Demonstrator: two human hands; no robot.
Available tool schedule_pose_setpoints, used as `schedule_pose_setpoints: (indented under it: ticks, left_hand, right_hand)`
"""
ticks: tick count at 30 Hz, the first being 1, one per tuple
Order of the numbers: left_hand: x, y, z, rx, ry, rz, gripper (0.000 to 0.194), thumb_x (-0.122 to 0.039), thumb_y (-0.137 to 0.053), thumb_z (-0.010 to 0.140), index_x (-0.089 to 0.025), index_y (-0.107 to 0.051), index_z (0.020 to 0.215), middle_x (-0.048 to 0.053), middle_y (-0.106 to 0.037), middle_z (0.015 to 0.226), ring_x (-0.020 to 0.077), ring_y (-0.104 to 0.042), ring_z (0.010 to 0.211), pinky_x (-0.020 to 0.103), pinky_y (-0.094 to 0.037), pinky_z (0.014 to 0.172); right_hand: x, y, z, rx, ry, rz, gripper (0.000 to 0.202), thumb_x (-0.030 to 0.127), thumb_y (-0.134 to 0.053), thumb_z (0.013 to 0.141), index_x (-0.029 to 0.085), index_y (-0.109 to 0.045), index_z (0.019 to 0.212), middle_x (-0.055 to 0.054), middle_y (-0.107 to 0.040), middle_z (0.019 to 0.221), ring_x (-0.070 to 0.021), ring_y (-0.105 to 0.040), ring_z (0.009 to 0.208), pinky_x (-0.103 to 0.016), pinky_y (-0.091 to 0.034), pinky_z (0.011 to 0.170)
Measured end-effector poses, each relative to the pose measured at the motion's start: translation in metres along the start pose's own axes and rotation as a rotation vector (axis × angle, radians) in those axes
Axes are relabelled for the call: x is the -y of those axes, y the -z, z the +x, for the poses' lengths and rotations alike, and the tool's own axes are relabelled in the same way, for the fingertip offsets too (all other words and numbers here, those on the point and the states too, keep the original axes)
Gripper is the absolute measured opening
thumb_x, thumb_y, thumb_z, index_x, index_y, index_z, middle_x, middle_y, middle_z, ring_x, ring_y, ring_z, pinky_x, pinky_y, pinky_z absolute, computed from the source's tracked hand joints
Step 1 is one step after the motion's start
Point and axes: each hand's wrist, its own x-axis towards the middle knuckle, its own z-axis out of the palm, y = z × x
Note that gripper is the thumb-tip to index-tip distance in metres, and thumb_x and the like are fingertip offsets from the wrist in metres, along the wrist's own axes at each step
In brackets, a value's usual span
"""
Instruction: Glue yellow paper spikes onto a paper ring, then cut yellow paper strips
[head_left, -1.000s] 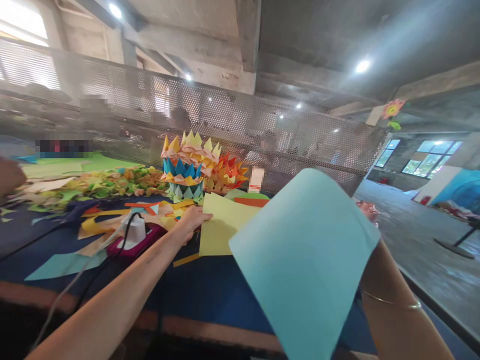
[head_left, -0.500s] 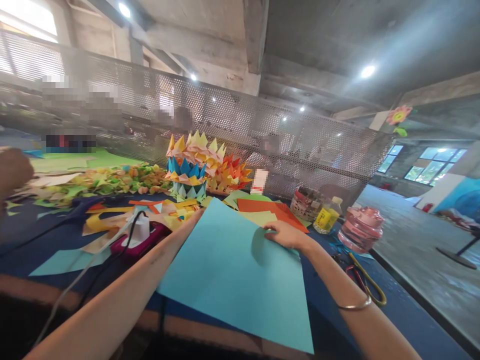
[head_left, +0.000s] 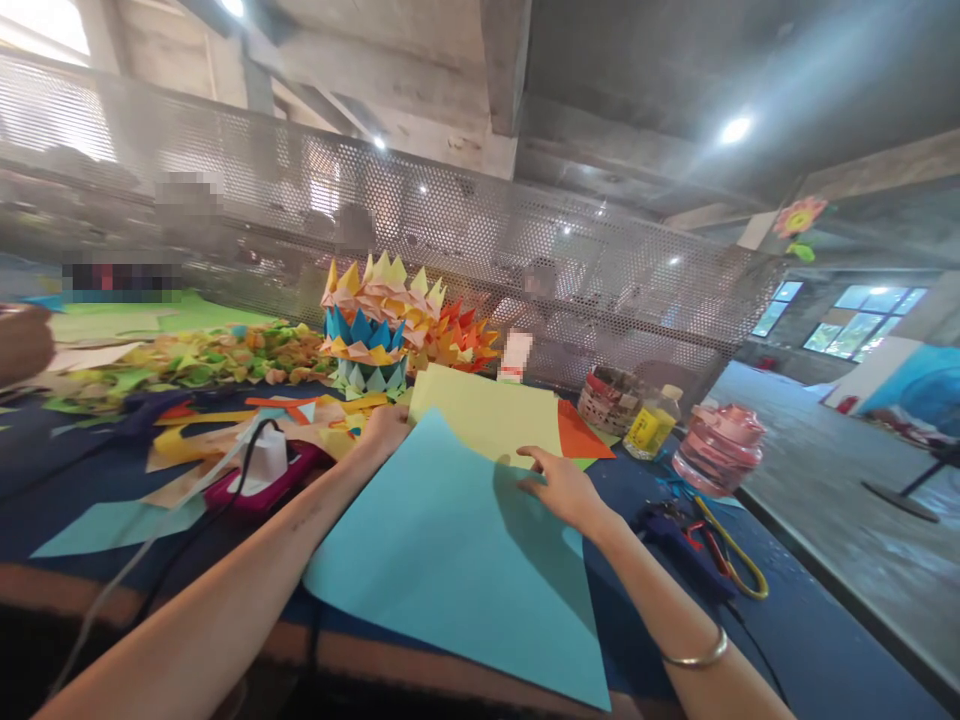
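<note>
A large blue sheet of paper (head_left: 450, 560) lies in front of me, its near corner reaching past the table edge. Behind it spreads a pale yellow sheet of paper (head_left: 487, 410). My left hand (head_left: 388, 428) is closed at the left edge of the yellow sheet, with its fingertips partly hidden. Over the far right part of the blue sheet, my right hand (head_left: 566, 488) is open, fingers apart and pointing left, and its shadow falls on the blue paper. An orange sheet (head_left: 581, 435) shows beyond the yellow one.
Folded-paper crowns (head_left: 375, 320) stand at the back beside a heap of paper scraps (head_left: 225, 360). A power strip (head_left: 300, 470) with cables is at left. On the right are a yellow-labelled bottle (head_left: 652, 425), a pink jug (head_left: 718, 450) and a tool with a yellow handle (head_left: 739, 550). Another person's hand (head_left: 26, 345) shows far left.
The blue sheet has slid down toward me, and much more of the yellow sheet now shows behind it. My right hand's fingers have lifted and spread. My left hand has come into view.
</note>
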Motion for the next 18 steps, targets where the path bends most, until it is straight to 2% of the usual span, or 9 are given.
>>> schedule_pose_setpoints:
  ticks: [4, 6, 9, 12, 16, 18]
  left_hand:
    - [-0.010, 0.003, -0.005, -0.112, -0.049, -0.160, 0.011, -0.019, -0.063, 0.081, -0.012, -0.064, 0.090, -0.001, -0.068, 0.071, 0.0136, -0.064, 0.058, 0.025, -0.052, 0.055]
    - [-0.015, 0.004, -0.007, -0.186, -0.107, -0.255, 0.016, -0.014, -0.062, 0.074, -0.013, -0.066, 0.089, -0.003, -0.068, 0.064, 0.0157, -0.066, 0.057, 0.024, -0.051, 0.054]
    - [-0.020, 0.008, -0.007, -0.277, -0.189, -0.372, 0.024, -0.016, -0.060, 0.067, -0.014, -0.067, 0.090, -0.002, -0.071, 0.066, 0.0186, -0.068, 0.064, 0.023, -0.053, 0.056]
    - [-0.025, 0.012, -0.006, -0.335, -0.233, -0.443, 0.024, -0.016, -0.059, 0.062, -0.015, -0.067, 0.085, 0.000, -0.072, 0.070, 0.0199, -0.069, 0.069, 0.023, -0.054, 0.058]
    - [-0.031, 0.015, -0.008, -0.362, -0.259, -0.498, 0.018, -0.017, -0.059, 0.061, -0.016, -0.065, 0.077, 0.000, -0.072, 0.071, 0.0209, -0.069, 0.074, 0.024, -0.055, 0.061]
    - [-0.032, 0.015, -0.009, -0.363, -0.271, -0.518, 0.014, -0.016, -0.059, 0.061, -0.018, -0.065, 0.074, 0.000, -0.072, 0.071, 0.0209, -0.069, 0.075, 0.025, -0.055, 0.063]
  right_hand:
    - [-0.001, -0.006, 0.000, 0.003, 0.006, -0.014, 0.038, 0.039, -0.056, 0.089, 0.019, -0.054, 0.121, -0.007, -0.062, 0.110, -0.0214, -0.060, 0.100, -0.044, -0.048, 0.087]
    - [-0.001, -0.008, 0.000, 0.000, 0.009, -0.021, 0.037, 0.039, -0.056, 0.089, 0.018, -0.055, 0.119, -0.007, -0.061, 0.110, -0.0216, -0.059, 0.101, -0.044, -0.048, 0.087]
    - [-0.002, -0.009, -0.001, -0.006, 0.018, -0.028, 0.035, 0.038, -0.056, 0.089, 0.018, -0.056, 0.117, -0.006, -0.062, 0.108, -0.0204, -0.060, 0.098, -0.042, -0.050, 0.084]
    - [-0.007, -0.005, 0.002, -0.047, 0.018, -0.051, 0.032, 0.037, -0.054, 0.091, 0.017, -0.057, 0.115, -0.006, -0.062, 0.108, -0.0184, -0.062, 0.094, -0.040, -0.051, 0.081]
    - [-0.017, 0.005, 0.016, -0.144, -0.015, -0.152, 0.028, 0.034, -0.052, 0.092, 0.018, -0.057, 0.114, -0.008, -0.059, 0.118, -0.0209, -0.058, 0.105, -0.044, -0.047, 0.090]
    - [-0.019, 0.008, 0.025, -0.126, -0.001, -0.206, 0.029, 0.034, -0.054, 0.091, 0.018, -0.057, 0.115, -0.008, -0.058, 0.120, -0.0217, -0.057, 0.107, -0.045, -0.046, 0.091]
